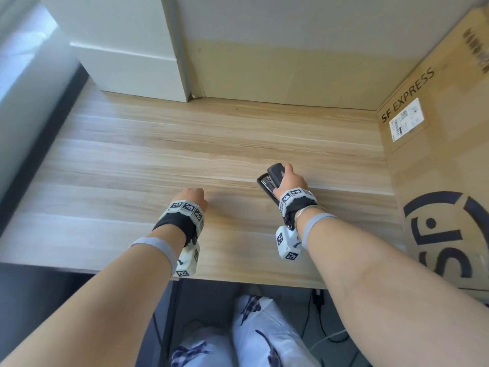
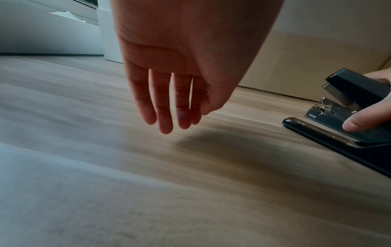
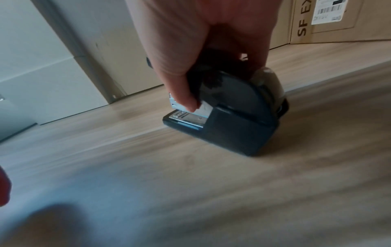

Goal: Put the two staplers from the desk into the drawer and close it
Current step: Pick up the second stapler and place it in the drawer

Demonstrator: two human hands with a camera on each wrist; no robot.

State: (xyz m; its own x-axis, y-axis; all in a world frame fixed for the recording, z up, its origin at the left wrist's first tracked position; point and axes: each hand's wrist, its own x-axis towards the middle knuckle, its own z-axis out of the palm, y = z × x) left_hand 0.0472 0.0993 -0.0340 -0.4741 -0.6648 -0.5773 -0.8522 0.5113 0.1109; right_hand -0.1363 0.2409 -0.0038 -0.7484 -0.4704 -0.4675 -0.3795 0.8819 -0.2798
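A black stapler (image 1: 272, 178) (image 2: 347, 120) (image 3: 234, 117) stands on the wooden desk (image 1: 185, 144), right of centre. My right hand (image 1: 289, 180) (image 3: 211, 70) grips it from above, thumb on its left side and fingers on the far side; its base rests on the wood. My left hand (image 1: 191, 197) (image 2: 175, 107) hovers just above the desk to the left of it, fingers straight and hanging down, holding nothing. Only one stapler shows in these views. No drawer is in view.
A big SF EXPRESS cardboard box (image 1: 436, 144) walls off the desk's right side. A white box (image 1: 127, 49) and a tan board (image 1: 277, 56) stand along the back. Below the desk's front edge (image 1: 238, 283) I see my legs and some cables.
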